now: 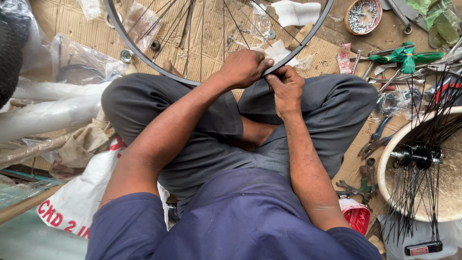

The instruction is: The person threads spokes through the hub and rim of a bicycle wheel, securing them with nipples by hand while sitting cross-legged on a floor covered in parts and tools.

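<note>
Wheel rim, black and spoked, rests across the knees on cardboard. Left hand grips its near edge, fingers curled over; right hand pinches the same edge just beside it. Rightward, pliers, wrenches and a spoke-filled bowl crowd close.

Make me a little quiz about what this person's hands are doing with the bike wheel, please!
1. What do the left hand and right hand both grip?
2. True or false: the wheel rim rests against the person's crossed legs.
3. What lies on the cardboard to the person's right: A) pliers and spanners, B) a football?

Key:
1. The wheel rim, at its near edge.
2. True.
3. A.
</note>
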